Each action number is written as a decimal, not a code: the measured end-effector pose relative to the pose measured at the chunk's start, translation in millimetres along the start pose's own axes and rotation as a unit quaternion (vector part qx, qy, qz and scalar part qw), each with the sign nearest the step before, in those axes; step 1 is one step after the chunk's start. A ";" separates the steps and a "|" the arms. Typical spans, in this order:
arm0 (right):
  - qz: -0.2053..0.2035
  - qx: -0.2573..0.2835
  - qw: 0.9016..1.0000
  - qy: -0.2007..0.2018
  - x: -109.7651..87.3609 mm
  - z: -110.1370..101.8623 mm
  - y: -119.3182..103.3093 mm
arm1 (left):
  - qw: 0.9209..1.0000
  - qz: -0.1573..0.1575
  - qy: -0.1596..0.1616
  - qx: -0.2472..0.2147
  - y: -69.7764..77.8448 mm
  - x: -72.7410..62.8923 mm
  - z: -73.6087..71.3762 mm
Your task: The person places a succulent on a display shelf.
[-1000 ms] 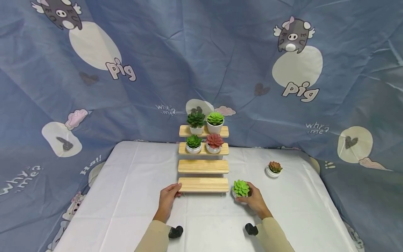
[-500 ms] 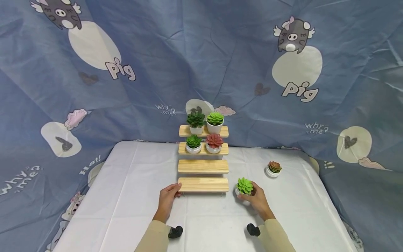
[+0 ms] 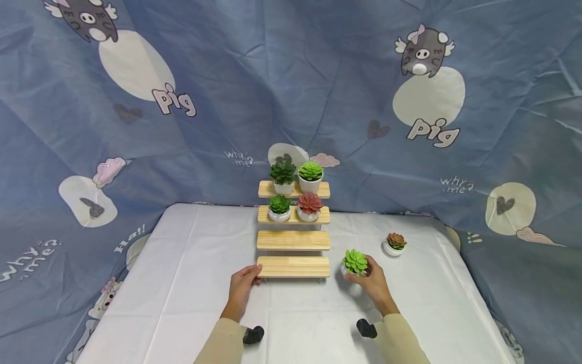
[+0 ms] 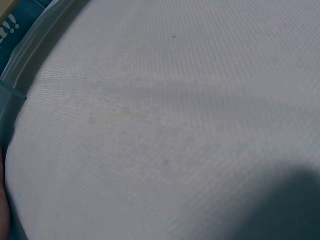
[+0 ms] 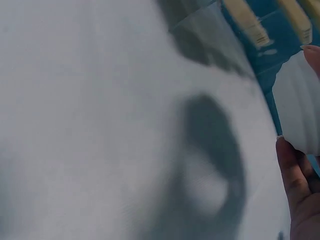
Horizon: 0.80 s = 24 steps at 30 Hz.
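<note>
My right hand [image 3: 376, 284] holds a small bright green potted succulent [image 3: 355, 261] by its white pot, to the right of the lowest step. In the right wrist view the fingers [image 5: 292, 170] and thumb grip the white pot [image 5: 297, 102], raised above its shadow on the cloth. My left hand [image 3: 242, 288] pinches the left end of the lowest plank of a wooden four-step shelf [image 3: 293, 266], thumb on top. Only a sliver of the left hand [image 4: 3, 210] shows in the left wrist view.
Two green succulents, one dark [image 3: 283, 174] and one bright [image 3: 311, 174], stand on the top step. Another green one [image 3: 279, 206] and a red one [image 3: 309, 205] sit below them. A brownish-red succulent [image 3: 396, 243] stands on the white cloth [image 3: 182, 293] at right.
My right hand has moved a little right and upward in the head view, carrying the bright green succulent slightly away from the shelf. The left hand has stayed in place on the plank.
</note>
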State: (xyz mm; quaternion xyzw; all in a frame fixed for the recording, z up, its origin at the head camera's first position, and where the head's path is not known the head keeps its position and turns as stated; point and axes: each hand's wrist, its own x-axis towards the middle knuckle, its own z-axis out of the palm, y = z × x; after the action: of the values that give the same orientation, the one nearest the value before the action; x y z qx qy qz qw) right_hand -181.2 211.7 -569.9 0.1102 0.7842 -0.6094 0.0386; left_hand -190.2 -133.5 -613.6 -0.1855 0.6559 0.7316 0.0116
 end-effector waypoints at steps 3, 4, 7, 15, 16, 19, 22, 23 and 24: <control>-0.009 0.006 1.000 0.001 0.3 0.8 -10.6 | 1.000 0.002 -0.001 -0.002 1.1 -0.3 -0.1; -0.013 0.010 1.000 0.000 0.5 1.1 -14.1 | 1.000 0.003 -0.001 0.000 1.4 -0.3 -0.1; -0.025 0.017 1.000 -0.006 1.1 2.7 -25.0 | 1.000 0.001 -0.002 -0.002 1.7 -0.8 0.2; -0.049 0.032 0.998 -0.023 3.5 12.3 -49.3 | 1.000 0.007 0.000 -0.007 1.2 -2.5 0.6; -0.052 0.033 0.998 -0.025 3.5 14.0 -51.9 | 1.000 0.005 0.002 -0.006 1.3 -2.2 0.6; -0.067 0.040 0.996 -0.035 4.3 20.4 -59.8 | 1.000 -0.001 0.004 -0.004 1.0 -1.3 0.8; -0.084 0.045 0.994 -0.044 6.1 28.2 -68.2 | 1.000 -0.001 0.003 -0.001 0.1 -0.8 0.6; -0.090 0.048 0.994 -0.047 6.9 31.1 -70.8 | 1.000 -0.001 0.003 -0.004 0.0 -1.0 0.5; -0.096 0.048 0.993 -0.049 7.8 34.3 -73.3 | 1.000 -0.001 0.003 -0.004 -0.3 -1.1 0.4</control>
State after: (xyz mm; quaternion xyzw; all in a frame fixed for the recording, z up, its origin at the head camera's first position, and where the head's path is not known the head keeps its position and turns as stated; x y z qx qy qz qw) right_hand -207.5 162.5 -510.7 0.0061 0.7581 -0.6520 0.0132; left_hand -189.2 -132.9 -613.5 -0.1884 0.6526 0.7338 0.0096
